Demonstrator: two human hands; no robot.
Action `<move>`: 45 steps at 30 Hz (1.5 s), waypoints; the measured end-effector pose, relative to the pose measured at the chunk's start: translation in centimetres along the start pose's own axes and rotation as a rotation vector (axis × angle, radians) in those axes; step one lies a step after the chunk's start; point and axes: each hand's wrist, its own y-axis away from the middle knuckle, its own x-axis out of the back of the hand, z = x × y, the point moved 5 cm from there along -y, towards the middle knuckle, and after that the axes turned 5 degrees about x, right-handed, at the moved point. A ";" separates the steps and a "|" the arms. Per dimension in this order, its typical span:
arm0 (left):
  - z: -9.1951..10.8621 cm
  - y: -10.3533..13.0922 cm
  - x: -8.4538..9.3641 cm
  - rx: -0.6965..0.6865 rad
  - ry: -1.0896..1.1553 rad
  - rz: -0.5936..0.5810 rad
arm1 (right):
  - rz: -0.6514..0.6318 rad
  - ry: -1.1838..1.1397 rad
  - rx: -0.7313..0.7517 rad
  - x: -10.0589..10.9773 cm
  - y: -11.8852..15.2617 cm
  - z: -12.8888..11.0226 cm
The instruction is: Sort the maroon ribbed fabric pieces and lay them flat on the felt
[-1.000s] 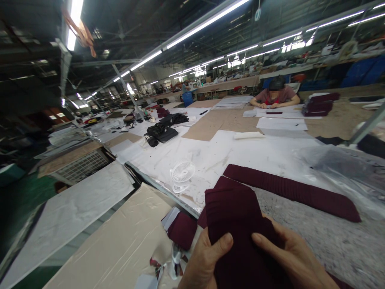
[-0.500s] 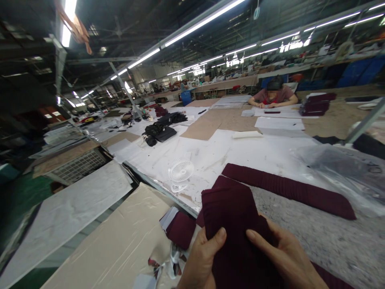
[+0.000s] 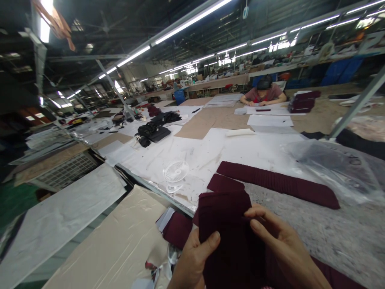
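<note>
Both hands are clamped on a stack of maroon fabric pieces point(image 3: 224, 224) right at the near edge of the bench point(image 3: 210, 152). The left hand point(image 3: 192, 261) pinches it from the side with the thumb across the front, and the right hand point(image 3: 279, 245) has its fingers hooked over the top right corner, like it's thumbing through the layers. The stack is held up off the surface, not lying flat.

As for how far along it is, I'd guess midway. There's a long row of maroon pieces point(image 3: 276, 184) already laid out across the bench just past the hands, plus a smaller maroon piece point(image 3: 225, 182) between that row and the stack. More maroon fabric point(image 3: 177, 228) hangs off the near edge to the left, so there's still stuff left to go through.

A little white fan point(image 3: 176, 172) sits near that edge too. Another person point(image 3: 264, 93) is working at the far side.
</note>
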 end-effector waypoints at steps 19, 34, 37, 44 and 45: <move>0.0 -0.7 0.0 0.008 0.044 0.008 | 0.004 -0.102 -0.072 -0.1 -0.1 1.8; 0.0 -1.0 -0.1 0.007 0.004 -0.076 | 0.053 -0.082 -0.164 0.4 -0.4 2.7; 0.1 -1.0 -0.3 -0.002 -0.004 -0.107 | 0.071 -0.029 -0.153 0.7 -0.5 3.2; 0.0 -1.0 0.0 -0.001 0.009 -0.097 | 0.015 -0.019 -0.098 0.3 -0.6 2.0; 0.0 -1.0 0.0 0.000 0.009 -0.084 | -0.013 -0.072 -0.123 -0.1 -0.5 1.9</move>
